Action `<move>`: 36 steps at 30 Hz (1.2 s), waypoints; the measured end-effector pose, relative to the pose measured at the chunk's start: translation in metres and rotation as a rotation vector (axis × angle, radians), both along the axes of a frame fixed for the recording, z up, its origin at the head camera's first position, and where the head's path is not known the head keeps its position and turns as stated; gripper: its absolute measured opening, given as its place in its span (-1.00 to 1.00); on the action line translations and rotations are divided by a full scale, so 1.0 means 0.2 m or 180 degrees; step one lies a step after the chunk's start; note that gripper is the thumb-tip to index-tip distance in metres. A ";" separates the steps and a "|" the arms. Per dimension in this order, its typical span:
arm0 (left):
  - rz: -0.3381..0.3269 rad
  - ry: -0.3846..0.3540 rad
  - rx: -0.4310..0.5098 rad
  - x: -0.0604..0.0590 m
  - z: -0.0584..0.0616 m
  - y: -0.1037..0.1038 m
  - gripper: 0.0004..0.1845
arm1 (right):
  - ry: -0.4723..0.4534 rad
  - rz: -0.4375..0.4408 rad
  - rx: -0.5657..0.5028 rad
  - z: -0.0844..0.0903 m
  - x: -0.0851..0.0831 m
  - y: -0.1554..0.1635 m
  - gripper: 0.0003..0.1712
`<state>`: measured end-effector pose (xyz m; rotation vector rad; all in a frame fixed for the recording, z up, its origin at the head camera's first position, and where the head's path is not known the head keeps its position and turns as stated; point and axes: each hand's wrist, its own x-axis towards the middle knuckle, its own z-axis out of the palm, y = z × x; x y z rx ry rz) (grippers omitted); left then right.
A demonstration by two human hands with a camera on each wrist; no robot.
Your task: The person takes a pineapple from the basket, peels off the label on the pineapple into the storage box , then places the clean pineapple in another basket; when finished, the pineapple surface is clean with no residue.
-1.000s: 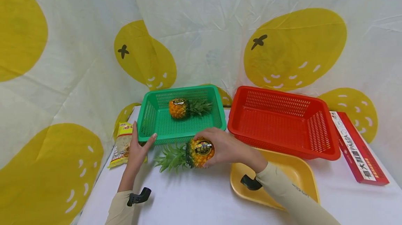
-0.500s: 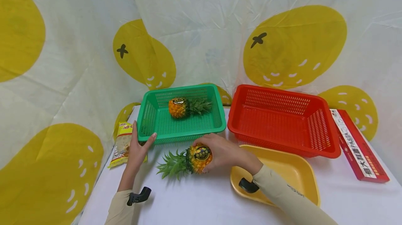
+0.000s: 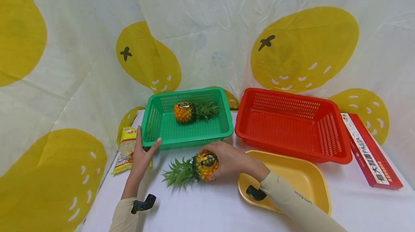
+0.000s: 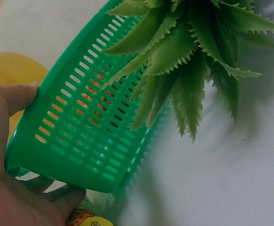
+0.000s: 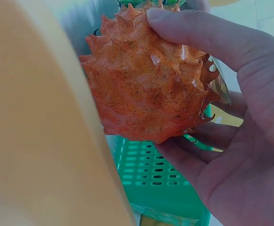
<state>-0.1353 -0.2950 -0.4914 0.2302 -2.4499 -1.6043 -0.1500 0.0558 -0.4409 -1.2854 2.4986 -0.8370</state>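
Observation:
My right hand (image 3: 228, 160) grips a small pineapple (image 3: 207, 163) by its orange body, its leafy crown pointing left. The fruit lies sideways in front of a green plastic basket (image 3: 188, 142). In the right wrist view thumb and fingers curl round the spiky pineapple (image 5: 146, 75). With thumb and fingers spread round its near left corner, my left hand (image 3: 142, 156) holds the green basket. Up close in the left wrist view, the slotted basket wall (image 4: 87, 113) lies between thumb and fingers, beside the green crown (image 4: 184, 56). A second pineapple (image 3: 184, 112) lies inside the basket.
Right of the green basket stands a red basket (image 3: 288, 149). A yellow tray (image 3: 301, 181) sits in front of it, under my right forearm. A red pasta box (image 3: 373, 152) lies at the far right, a yellow-topped food packet (image 3: 124, 152) at left.
My right hand has brought the pineapple slightly towards me, away from the green basket's front, and lower. The left hand stays on the basket corner.

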 end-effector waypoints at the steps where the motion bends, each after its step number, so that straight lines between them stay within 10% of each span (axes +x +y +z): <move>1: -0.0002 0.0000 0.0001 0.00 0.00 0.00 0.14 | 0.0003 -0.0007 0.0007 -0.01 0.00 0.00 -0.12; 17: 0.0034 -0.0056 -0.0140 0.01 0.02 0.00 0.15 | -0.0015 -0.0016 -0.0015 -0.04 0.02 0.01 -0.10; 25: 0.0279 0.0756 -0.0732 0.07 0.08 0.00 0.00 | -0.0150 -0.0074 0.0007 -0.05 0.04 0.01 -0.13; 36: 0.0019 0.1421 -0.1050 0.11 0.23 0.05 -0.07 | -0.0092 -0.0143 -0.0027 -0.06 0.04 0.01 -0.08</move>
